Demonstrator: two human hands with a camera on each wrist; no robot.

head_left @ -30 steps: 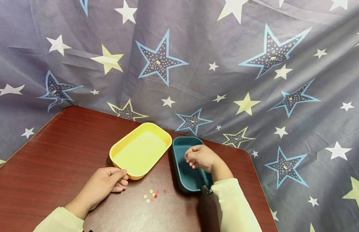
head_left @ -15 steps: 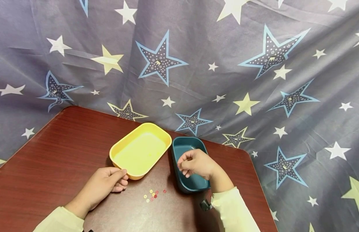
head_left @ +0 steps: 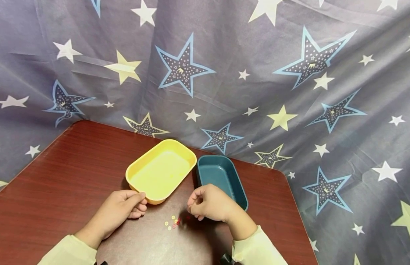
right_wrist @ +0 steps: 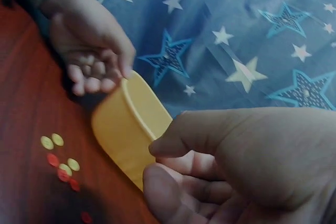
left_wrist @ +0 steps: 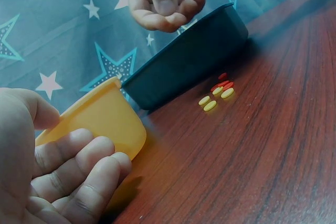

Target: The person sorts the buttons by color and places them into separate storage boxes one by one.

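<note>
My left hand pinches the near corner of a yellow plastic tray, thumb on the rim and fingers below. Beside it on the right stands a deep teal tray. Over that tray's near left corner hovers my right hand, fingers loosely curled. In the right wrist view the thumb and forefinger stand apart with nothing between them. Several small red and yellow buttons lie loose on the table, left of and below the right hand. The left wrist view shows the buttons in front of the teal tray.
Both trays stand on a reddish-brown wooden table. A grey cloth printed with stars hangs right behind the table's far edge. At the right cuff sits a small black device.
My right hand has moved from above the inside of the teal tray, left and toward me, past its near left corner toward the buttons. The left hand keeps its place on the yellow tray.
</note>
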